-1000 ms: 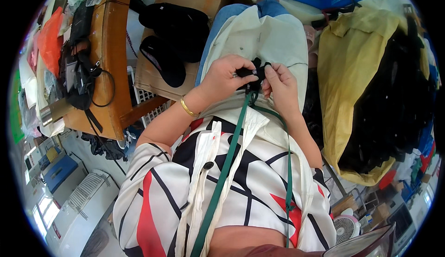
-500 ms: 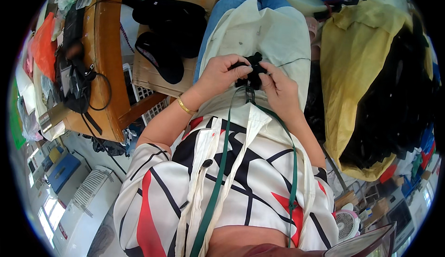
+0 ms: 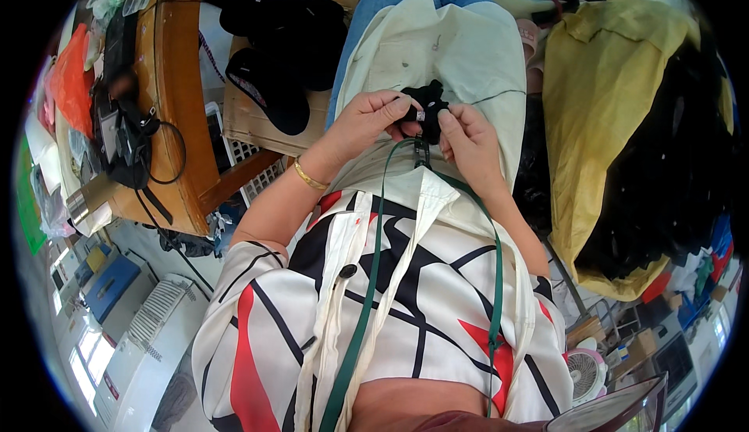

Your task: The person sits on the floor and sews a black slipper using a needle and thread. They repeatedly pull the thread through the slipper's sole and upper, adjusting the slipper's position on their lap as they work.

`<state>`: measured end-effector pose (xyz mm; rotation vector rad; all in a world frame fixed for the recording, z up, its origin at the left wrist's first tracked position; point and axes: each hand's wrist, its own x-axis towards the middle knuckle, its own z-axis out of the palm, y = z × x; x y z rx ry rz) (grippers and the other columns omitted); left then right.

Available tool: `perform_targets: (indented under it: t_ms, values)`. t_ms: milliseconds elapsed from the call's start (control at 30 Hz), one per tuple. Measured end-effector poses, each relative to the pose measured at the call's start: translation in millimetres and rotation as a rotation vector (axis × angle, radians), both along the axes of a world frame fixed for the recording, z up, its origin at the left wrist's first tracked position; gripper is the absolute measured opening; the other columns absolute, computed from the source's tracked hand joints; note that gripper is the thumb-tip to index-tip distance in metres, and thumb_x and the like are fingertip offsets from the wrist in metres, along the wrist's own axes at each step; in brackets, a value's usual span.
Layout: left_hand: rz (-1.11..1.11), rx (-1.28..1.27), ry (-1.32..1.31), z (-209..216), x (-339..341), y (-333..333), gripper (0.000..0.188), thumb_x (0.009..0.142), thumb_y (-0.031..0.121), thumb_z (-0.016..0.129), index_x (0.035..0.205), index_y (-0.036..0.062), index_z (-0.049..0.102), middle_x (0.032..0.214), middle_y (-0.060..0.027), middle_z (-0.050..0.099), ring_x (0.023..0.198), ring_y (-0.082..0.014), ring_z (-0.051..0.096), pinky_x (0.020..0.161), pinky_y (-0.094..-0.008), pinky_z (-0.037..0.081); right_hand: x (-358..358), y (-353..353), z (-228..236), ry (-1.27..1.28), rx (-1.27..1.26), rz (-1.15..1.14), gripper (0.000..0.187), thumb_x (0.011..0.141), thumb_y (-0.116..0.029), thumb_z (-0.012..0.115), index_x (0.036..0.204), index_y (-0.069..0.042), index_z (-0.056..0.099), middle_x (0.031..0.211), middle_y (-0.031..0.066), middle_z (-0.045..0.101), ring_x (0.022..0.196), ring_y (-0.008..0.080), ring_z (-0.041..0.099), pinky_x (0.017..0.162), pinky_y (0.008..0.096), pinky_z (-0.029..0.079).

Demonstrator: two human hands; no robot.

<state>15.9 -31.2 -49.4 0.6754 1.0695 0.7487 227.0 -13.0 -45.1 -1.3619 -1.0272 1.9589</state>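
On my head-camera feed, a small, crumpled black fabric piece (image 3: 431,104) sits over the lap of the cream cloth apron (image 3: 468,50). The left hand (image 3: 365,122) pinches its left side, the right hand (image 3: 472,145) its right. I judge the step in hand to be fine fingertip handling; the next move seems to call for light, steady pinches. Right of the apron, I see a baggy yellow sack (image 3: 597,81) gaping around a black fabric heap (image 3: 663,167). Left of it, a brown cardboard box (image 3: 256,124) bears rounded black fabric items (image 3: 285,20); I cannot see inside.
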Motion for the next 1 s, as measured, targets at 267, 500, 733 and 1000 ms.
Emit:
perform_targets:
  t_ms: [267,500,733,1000]
  values:
    - [-0.045,0.224,0.237,9,4,1,0.02,0.094,0.015,0.065,0.109,0.0018,0.068,0.097,-0.0024,0.068,0.085,-0.0082,0.064,0.073,-0.0214,0.051,1,-10,-8,-0.044,0.22,-0.046,0.014,0.096,-0.014,0.061,0.103,-0.001,0.063,0.069,-0.0008,0.059,0.058,0.0042,0.05,0.054,0.0201,0.041]
    - [-0.085,0.661,0.535,9,0,1,0.015,0.086,0.004,0.072,0.1,0.0008,0.067,0.096,-0.0048,0.068,0.085,-0.0104,0.064,0.074,-0.0242,0.051,4,-14,-11,-0.255,0.61,0.056,0.018,0.09,-0.005,0.063,0.107,0.0,0.065,0.07,0.0045,0.06,0.059,0.0084,0.054,0.055,0.0243,0.044]
    - [0.146,0.477,0.282,-4,-1,-6,0.014,0.089,0.002,0.068,0.101,0.0043,0.063,0.106,-0.007,0.068,0.087,-0.0146,0.064,0.08,-0.0252,0.051,5,-16,-11,-0.066,0.299,-0.074,0.025,0.096,-0.01,0.06,0.12,-0.003,0.063,0.072,-0.0008,0.06,0.061,0.0043,0.052,0.056,0.02,0.042]
    - [0.445,-0.039,-0.571,-16,34,0,0.007,0.095,0.013,0.063,0.101,0.0109,0.061,0.106,-0.0034,0.065,0.094,-0.0167,0.061,0.087,-0.0326,0.05,-17,2,2,0.121,0.112,-0.053,0.026,0.1,-0.02,0.057,0.12,-0.002,0.059,0.073,-0.0024,0.057,0.062,0.0032,0.05,0.057,0.0185,0.042]
